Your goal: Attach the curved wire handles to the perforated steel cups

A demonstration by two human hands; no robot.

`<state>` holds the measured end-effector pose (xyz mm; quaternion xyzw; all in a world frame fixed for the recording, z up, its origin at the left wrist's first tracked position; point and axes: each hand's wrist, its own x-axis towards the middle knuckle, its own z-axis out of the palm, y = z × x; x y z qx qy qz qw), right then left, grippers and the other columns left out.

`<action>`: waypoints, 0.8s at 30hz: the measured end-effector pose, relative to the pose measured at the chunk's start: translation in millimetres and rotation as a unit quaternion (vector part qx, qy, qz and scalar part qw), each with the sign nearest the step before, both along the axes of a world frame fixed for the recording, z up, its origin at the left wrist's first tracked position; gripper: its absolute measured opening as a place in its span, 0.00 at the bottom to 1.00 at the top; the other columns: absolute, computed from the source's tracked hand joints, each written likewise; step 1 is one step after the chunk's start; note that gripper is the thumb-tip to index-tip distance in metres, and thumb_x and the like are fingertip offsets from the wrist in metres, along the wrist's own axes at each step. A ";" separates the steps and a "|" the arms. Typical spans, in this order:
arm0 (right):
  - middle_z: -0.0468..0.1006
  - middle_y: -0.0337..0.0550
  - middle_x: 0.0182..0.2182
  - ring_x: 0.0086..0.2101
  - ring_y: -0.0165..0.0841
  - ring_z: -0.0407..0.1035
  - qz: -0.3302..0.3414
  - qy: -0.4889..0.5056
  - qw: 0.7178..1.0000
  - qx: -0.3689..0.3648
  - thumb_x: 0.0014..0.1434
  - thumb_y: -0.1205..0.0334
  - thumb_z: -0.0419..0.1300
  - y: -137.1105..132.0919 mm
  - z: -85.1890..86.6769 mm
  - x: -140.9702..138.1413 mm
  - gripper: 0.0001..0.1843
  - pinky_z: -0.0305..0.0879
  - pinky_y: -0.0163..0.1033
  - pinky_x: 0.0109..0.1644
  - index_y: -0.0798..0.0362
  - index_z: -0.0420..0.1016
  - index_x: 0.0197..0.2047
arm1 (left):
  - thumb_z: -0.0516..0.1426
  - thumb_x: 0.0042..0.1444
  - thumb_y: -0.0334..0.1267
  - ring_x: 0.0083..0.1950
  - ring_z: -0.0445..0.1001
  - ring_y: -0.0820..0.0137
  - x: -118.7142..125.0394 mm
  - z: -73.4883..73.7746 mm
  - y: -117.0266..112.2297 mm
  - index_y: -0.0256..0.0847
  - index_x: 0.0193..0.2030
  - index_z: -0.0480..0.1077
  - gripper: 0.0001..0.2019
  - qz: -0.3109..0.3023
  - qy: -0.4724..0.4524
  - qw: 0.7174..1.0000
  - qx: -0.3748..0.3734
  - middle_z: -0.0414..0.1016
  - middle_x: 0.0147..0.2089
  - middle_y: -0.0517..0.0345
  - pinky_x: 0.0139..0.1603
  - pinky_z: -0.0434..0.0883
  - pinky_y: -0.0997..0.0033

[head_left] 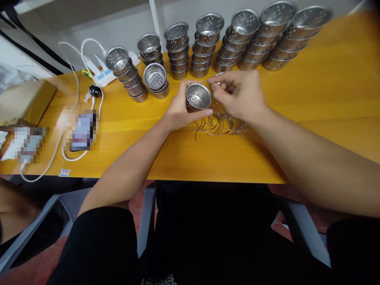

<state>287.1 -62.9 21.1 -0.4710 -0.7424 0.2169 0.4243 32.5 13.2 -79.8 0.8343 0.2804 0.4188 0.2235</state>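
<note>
My left hand (178, 111) is wrapped round a small perforated steel cup (198, 97), tilted so that its mouth faces me, just above the yellow wooden table (326, 99). My right hand (237, 95) is beside the cup's rim, its fingers pinched on a thin wire handle (214, 82) that reaches the rim. Below both hands a loose heap of curved wire handles (221, 124) lies on the table.
Several stacks of the same steel cups (204, 45) line the table's far edge, some leaning. At the left are a white power strip (102, 75), white cables (69, 118), a black plug (95, 91), a phone (81, 130) and papers. Chair arms show below the table's near edge.
</note>
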 end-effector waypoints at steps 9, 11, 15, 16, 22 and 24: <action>0.81 0.45 0.34 0.32 0.45 0.69 0.014 0.014 1.000 0.005 0.77 0.43 0.75 -1.7 0.4 -1.3 0.12 0.71 0.57 0.41 0.40 0.93 0.48 | 0.73 0.76 0.74 0.73 0.89 0.50 7.3 11.8 -9.5 0.52 0.85 0.59 0.48 0.025 -0.010 1.000 -0.013 0.81 0.71 0.46 0.79 0.88 0.42; 0.80 0.45 0.34 0.32 0.44 0.67 0.019 0.012 1.000 0.000 0.78 0.42 0.74 -2.5 1.5 -2.0 0.12 0.71 0.56 0.41 0.40 0.92 0.47 | 0.73 0.76 0.75 0.73 0.89 0.49 7.2 12.1 -10.1 0.52 0.86 0.58 0.48 0.020 -0.009 1.000 -0.016 0.81 0.71 0.46 0.79 0.88 0.42; 0.82 0.45 0.34 0.33 0.46 0.70 0.011 0.011 1.000 -0.007 0.76 0.34 0.74 -2.1 1.6 -3.7 0.17 0.73 0.58 0.41 0.37 0.93 0.49 | 0.73 0.73 0.79 0.76 0.87 0.47 4.6 7.3 -6.8 0.52 0.88 0.56 0.54 0.002 0.005 1.000 -0.017 0.79 0.74 0.45 0.83 0.84 0.40; 0.82 0.45 0.34 0.34 0.49 0.72 0.002 0.007 1.000 -0.008 0.76 0.30 0.73 -1.6 1.0 -4.2 0.20 0.75 0.60 0.41 0.35 0.94 0.52 | 0.73 0.72 0.80 0.77 0.86 0.46 4.4 6.3 -6.2 0.52 0.88 0.55 0.55 -0.002 0.006 1.000 -0.014 0.79 0.74 0.45 0.84 0.83 0.39; 0.87 0.45 0.33 0.43 0.62 0.83 -0.015 -0.015 1.000 -0.022 0.76 0.23 0.69 -2.2 -2.2 -11.5 0.29 0.84 0.73 0.47 0.25 0.90 0.69 | 0.78 0.65 0.80 0.72 0.89 0.46 8.5 12.8 -14.9 0.53 0.85 0.58 0.58 0.024 0.002 1.000 -0.012 0.82 0.71 0.46 0.81 0.85 0.40; 0.88 0.47 0.35 0.43 0.60 0.83 -0.014 -0.001 1.000 -0.018 0.77 0.27 0.71 -3.9 -2.5 -14.9 0.27 0.84 0.71 0.48 0.31 0.91 0.67 | 0.79 0.65 0.79 0.70 0.90 0.47 9.2 16.2 -18.3 0.53 0.83 0.60 0.56 0.030 0.004 0.999 -0.012 0.83 0.69 0.47 0.81 0.85 0.40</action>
